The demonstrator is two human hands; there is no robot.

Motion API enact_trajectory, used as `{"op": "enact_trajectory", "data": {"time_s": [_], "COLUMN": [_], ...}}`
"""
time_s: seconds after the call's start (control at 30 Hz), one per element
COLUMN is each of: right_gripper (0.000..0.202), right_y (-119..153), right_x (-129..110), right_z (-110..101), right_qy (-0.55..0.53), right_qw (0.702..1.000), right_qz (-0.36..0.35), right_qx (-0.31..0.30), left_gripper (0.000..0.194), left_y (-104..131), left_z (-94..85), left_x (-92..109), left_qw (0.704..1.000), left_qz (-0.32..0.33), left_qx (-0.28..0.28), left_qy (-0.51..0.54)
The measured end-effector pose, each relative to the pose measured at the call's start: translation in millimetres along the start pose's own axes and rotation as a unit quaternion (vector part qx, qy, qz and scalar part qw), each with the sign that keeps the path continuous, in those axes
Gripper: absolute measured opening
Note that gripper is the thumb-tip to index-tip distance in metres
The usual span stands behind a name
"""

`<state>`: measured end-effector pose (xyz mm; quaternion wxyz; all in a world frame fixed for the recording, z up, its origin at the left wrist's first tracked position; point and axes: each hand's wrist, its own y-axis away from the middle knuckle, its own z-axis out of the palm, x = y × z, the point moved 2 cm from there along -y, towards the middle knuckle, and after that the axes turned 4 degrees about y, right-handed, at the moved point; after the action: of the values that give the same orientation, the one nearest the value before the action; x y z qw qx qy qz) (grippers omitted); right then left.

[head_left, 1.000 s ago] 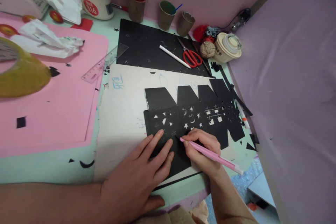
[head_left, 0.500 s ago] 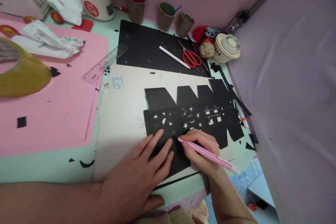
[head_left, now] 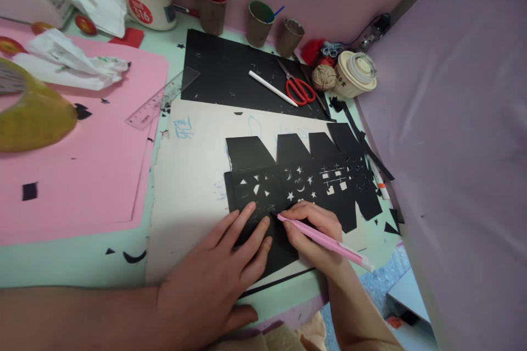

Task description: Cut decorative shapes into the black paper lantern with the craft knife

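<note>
A black paper cutout (head_left: 251,151) with trapezoid flaps lies on a white sheet (head_left: 181,175). Moons, stars, small triangles and window shapes are cut through it. My left hand (head_left: 224,263) rests on its lower left panel, fingers spread and flat. My right hand (head_left: 315,233) grips a pink pen-shaped tool (head_left: 325,240), its dark tip touching the same panel just right of my left fingertips, near a faint star outline. Its far end points down to the right.
Behind lie a black sheet (head_left: 230,74), a white pen (head_left: 272,88), red scissors (head_left: 300,91) and a clear ruler (head_left: 158,101). Three cups, twine (head_left: 324,77) and a lidded cup (head_left: 354,74) stand farther back. Left are pink sheets (head_left: 94,175) and a yellow object (head_left: 41,115).
The view has shifted very slightly. Both hands hold nearly the same place, with the tool's tip still on the black panel.
</note>
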<state>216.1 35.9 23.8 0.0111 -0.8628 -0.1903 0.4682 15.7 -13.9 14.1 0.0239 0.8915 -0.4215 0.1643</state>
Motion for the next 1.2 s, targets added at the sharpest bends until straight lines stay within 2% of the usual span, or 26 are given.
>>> {"op": "enact_trajectory", "data": {"time_s": [0.23,0.77,1.0,1.07,1.2], "right_gripper": [0.015,0.013,0.014,0.013,0.008], "right_y": [-1,2,1,2,8], "right_x": [-1,4,2,-1,-11], "right_z": [0,1,-3,-3,2], "right_qy": [-0.005,-0.003,-0.041,-0.042,-0.008], "right_qw": [1.0,0.999,0.998,0.997,0.984], "right_qz": [0.008,0.037,0.031,0.046,0.108], "right_qx": [-0.009,0.028,0.036,0.051,0.139], "left_gripper": [0.08,0.08,0.08,0.08,0.081], "left_y": [0,0,-1,-1,0], "left_z": [-0.4,-1.5,-0.9,-0.4,0.4], "left_x": [-1,0,2,1,-2], "left_qw": [1.0,1.0,1.0,1.0,1.0], "left_qz": [-0.001,0.004,-0.001,0.001,0.006], "left_qx": [-0.005,0.005,0.003,0.0,0.005], "left_qy": [-0.001,-0.001,-0.001,0.002,0.007]}}
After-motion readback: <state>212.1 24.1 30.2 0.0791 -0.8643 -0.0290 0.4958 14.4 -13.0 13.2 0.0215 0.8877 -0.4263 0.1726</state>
